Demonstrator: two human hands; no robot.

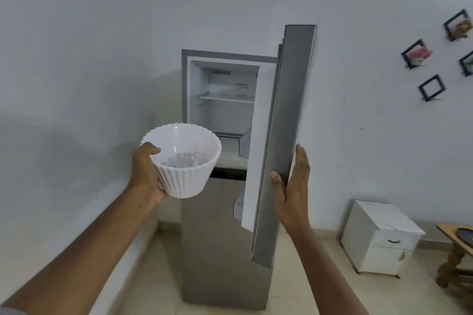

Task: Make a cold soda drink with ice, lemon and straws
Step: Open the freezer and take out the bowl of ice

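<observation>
1. Head view. Left hand [147, 174], at 9 o'clock from frame centre, is curled round the ribbed white bowl [184, 161]: thumb hooked over the rim, fingers under the side wall. Forearm runs in from 7 o'clock.
2. The bowl is held upright in the air in front of the fridge [225, 212], just left of the open freezer compartment [225, 100]. Ice cubes [185, 160] lie in its bottom.
3. Right hand [291, 192], at 4 o'clock, has its fingers straight and flat against the outer face of the freezer door [289, 135], thumb on the door's edge. No curl round anything.
4. The door stands swung out towards the camera, its edge between the two hands.
5. Room: bare wall left of the bowl; open floor [314, 263] right of the fridge.
6. A white cabinet [381, 238] stands at 4 o'clock, well apart from the door; a wooden tabletop [453, 233] corner at the right edge.
</observation>
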